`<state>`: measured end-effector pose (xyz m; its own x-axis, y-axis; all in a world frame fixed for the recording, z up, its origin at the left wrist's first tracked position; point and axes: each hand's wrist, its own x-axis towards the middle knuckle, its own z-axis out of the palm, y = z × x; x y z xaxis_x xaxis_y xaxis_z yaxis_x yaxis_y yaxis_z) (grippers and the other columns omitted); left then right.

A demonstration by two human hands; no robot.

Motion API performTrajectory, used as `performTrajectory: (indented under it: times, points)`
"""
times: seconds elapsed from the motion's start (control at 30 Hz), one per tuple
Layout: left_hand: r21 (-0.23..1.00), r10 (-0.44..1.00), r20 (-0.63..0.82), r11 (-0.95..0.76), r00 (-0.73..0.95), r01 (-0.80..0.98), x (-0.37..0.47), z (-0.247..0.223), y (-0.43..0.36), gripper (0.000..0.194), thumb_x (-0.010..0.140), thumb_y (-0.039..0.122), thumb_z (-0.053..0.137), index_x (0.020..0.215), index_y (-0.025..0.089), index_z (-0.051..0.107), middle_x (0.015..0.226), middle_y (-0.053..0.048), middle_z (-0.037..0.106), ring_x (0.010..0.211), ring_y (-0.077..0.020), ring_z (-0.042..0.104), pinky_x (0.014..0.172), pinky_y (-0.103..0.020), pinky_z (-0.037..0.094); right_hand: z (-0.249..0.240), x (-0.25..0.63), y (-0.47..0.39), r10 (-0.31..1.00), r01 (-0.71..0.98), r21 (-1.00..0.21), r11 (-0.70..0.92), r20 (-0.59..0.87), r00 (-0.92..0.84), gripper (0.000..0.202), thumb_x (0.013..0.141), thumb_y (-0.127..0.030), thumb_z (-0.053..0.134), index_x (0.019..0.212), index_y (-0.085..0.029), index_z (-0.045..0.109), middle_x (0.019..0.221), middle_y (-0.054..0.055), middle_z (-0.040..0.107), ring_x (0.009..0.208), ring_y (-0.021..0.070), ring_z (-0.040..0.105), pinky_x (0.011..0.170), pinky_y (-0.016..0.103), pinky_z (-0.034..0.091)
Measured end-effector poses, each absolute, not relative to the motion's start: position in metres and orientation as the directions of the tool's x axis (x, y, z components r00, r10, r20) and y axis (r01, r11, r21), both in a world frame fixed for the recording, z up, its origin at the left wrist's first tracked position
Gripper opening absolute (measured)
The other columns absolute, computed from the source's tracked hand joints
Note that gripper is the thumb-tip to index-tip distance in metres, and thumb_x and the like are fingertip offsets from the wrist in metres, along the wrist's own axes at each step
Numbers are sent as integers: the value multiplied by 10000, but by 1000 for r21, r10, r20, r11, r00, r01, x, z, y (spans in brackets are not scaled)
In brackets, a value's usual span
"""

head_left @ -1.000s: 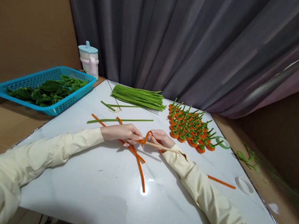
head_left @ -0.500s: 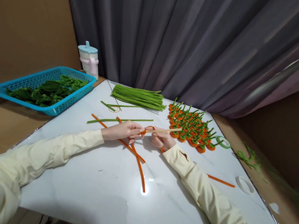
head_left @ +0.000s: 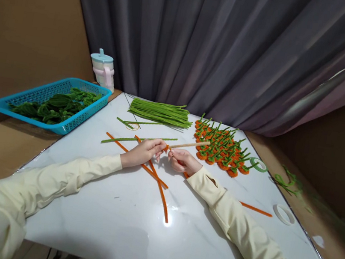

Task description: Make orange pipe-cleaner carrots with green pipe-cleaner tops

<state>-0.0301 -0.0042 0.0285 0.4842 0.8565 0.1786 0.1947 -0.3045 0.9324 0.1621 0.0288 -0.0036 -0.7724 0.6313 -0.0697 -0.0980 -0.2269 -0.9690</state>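
My left hand (head_left: 147,151) is closed, pinching the end of a thin wooden stick (head_left: 191,144) with orange pipe cleaner (head_left: 167,148) wound round it. The stick points right and slightly up. Just below it, my right hand (head_left: 184,161) is closed on the same orange pipe cleaner near the stick's wound end. An orange length (head_left: 186,175) shows under my right wrist. Beneath my left hand lie crossed loose orange pipe cleaners (head_left: 162,197) and a green pipe cleaner (head_left: 109,140). My fingers partly hide the winding.
A bundle of green pipe cleaners (head_left: 162,113) lies at the back. Rows of small orange-and-green carrot shapes (head_left: 218,147) stand behind my right hand. Green tape (head_left: 259,165) and a white tape ring (head_left: 283,214) lie right. A blue basket (head_left: 1,104) and a cup (head_left: 103,71) stand left.
My right hand has moved from beside the stick to slightly below it, carrying the orange strand down. The stick now tilts up a little more. My left hand stays almost in place.
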Motion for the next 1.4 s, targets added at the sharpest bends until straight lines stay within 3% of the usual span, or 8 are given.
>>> performTrajectory:
  times: [0.17, 0.37, 0.57, 0.7, 0.9, 1.13, 1.27, 1.4]
  points:
    - [863, 902, 246, -370, 356, 343, -29, 26, -4, 267, 904, 341, 333, 769, 160, 475, 591, 34, 473, 558, -98, 491, 585, -210, 401, 7, 160, 21, 567, 44, -982, -184, -143, -811, 301, 829, -378, 502, 761, -92, 571, 361, -63, 458, 271, 20, 176, 281, 172, 74]
    - [457, 731, 495, -679, 470, 575, -33, 21, 1, 195, 883, 162, 352, 1000, 144, 507, 886, -77, 598, 818, -164, 563, 745, -283, 447, 9, 159, 18, 545, 100, -983, -154, -169, -821, 328, 820, -403, 497, 764, -91, 582, 368, -63, 463, 283, 26, 206, 286, 172, 99]
    - [-29, 664, 306, -710, 683, 703, -39, 39, -3, 317, 780, -18, 331, 988, 129, 520, 796, -76, 530, 782, -203, 514, 630, -281, 446, 9, 158, 19, 558, 84, -986, -144, -150, -816, 342, 829, -416, 483, 755, -94, 574, 359, -69, 447, 279, 27, 207, 294, 181, 95]
    - [-179, 649, 219, -707, 728, 684, -39, 56, -12, 249, 834, 21, 322, 923, 139, 523, 783, -77, 501, 740, -193, 487, 581, -256, 422, 11, 159, 19, 546, 77, -984, -158, -152, -824, 335, 835, -410, 482, 765, -95, 571, 356, -72, 447, 275, 26, 206, 298, 187, 86]
    - [-177, 613, 140, -757, 777, 629, -45, 71, -16, 228, 813, 8, 355, 892, 147, 518, 763, -66, 502, 694, -176, 495, 594, -254, 399, 6, 162, 21, 500, 53, -977, -207, -152, -852, 332, 830, -413, 489, 704, -110, 537, 345, -69, 449, 268, 27, 245, 294, 176, 133]
    - [-108, 631, 3, -771, 776, 627, -45, 92, -32, 292, 626, -20, 453, 845, 152, 539, 680, -48, 527, 593, -169, 493, 507, -236, 304, 2, 168, 18, 333, 86, -942, -325, -200, -922, 318, 826, -409, 501, 703, -116, 505, 366, -52, 491, 209, 21, 209, 228, 158, 116]
    - [106, 663, -24, -743, 749, 661, -44, 94, -26, 168, 658, 25, 432, 685, 159, 530, 529, 0, 458, 454, -118, 399, 454, -234, 238, 2, 172, 19, 277, 85, -925, -370, -197, -940, 303, 813, -395, 530, 709, -111, 506, 370, -44, 500, 200, 22, 221, 214, 148, 141]
    - [362, 655, -39, -694, 754, 622, -50, 87, -7, 187, 749, 91, 403, 622, 162, 520, 445, 37, 382, 400, -88, 371, 447, -217, 251, 3, 176, 20, 256, 78, -910, -408, -196, -947, 264, 836, -357, 511, 695, -139, 463, 371, -53, 499, 193, 32, 242, 201, 141, 170]
